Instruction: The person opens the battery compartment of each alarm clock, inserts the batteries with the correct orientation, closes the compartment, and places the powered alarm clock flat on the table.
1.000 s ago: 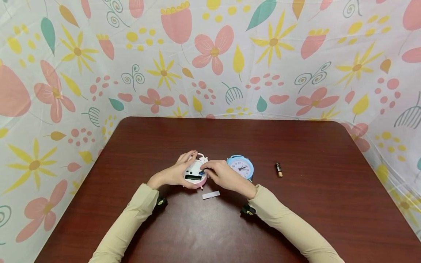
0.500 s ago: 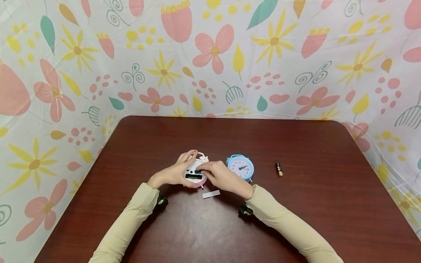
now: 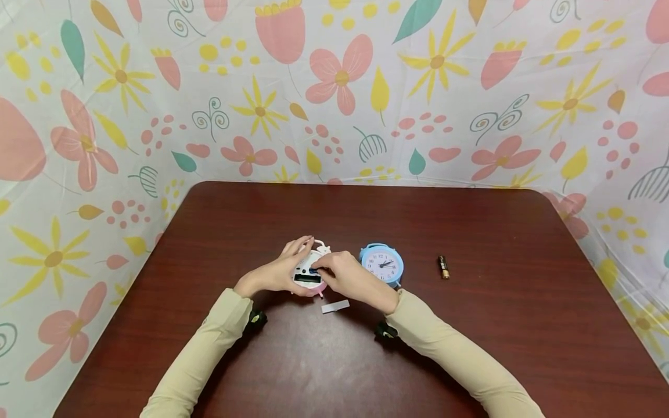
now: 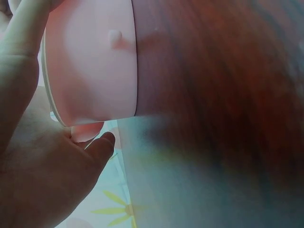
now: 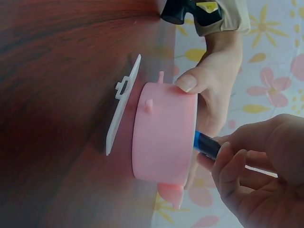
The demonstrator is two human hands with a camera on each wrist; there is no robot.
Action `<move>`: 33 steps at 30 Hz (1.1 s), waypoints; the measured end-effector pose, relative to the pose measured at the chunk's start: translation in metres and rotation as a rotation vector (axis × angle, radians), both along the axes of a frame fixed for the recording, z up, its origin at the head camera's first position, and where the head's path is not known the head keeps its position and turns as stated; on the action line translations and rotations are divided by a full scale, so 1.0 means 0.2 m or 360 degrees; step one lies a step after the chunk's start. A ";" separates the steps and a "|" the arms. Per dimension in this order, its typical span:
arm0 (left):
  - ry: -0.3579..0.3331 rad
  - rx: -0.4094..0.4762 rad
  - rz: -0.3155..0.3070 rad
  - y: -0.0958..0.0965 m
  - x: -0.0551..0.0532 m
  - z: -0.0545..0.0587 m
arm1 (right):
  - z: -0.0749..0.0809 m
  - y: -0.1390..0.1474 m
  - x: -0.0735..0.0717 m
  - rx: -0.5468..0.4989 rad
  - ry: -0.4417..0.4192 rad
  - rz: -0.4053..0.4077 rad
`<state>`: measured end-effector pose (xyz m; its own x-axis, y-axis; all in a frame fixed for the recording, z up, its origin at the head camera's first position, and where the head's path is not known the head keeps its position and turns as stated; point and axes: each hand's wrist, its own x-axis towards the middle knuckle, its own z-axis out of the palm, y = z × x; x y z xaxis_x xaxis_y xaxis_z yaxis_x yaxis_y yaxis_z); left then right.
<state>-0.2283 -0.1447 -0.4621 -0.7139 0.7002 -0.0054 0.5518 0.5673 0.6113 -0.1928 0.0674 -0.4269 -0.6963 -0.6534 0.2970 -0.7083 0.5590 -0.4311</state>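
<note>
At the left, your left hand is gripping the pink clock, its thumb lying along the near edge and its fingers curving round the far side, spread only as wide as the case. The clock is lying back upward, left of the table's middle, with its dark battery slot showing. You are probably handling a light, stiff, smooth plastic body, apt to skid under a sideways push, so you are best bracing it by the rim, clear of the slot and the thin foot pegs. Over its back a blue-and-black cylinder, likely a battery, is standing at an angle; whether its end is sitting inside, you cannot tell. Just in front, the white cover is lying loose, and its small clip is looking brittle. Your right hand is pinching the cylinder, fingers nearly together. Beyond it, the blue clock is showing its dial, and farther right a black-and-gold battery is lying alone.
</note>
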 end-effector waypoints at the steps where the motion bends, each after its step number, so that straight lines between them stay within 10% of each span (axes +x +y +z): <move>1: 0.0000 -0.0001 0.0003 0.00 0.00 0.00 | 0.00 0.00 0.00 -0.0003 0.0006 0.0012; 15: -0.0024 0.0014 -0.0017 -0.01 0.00 0.00 | -0.02 0.02 0.02 -0.0027 0.0001 0.0229; 33: 0.0082 -0.0032 0.0000 0.01 0.00 0.02 | 0.00 -0.03 0.02 -0.0044 0.0072 0.0145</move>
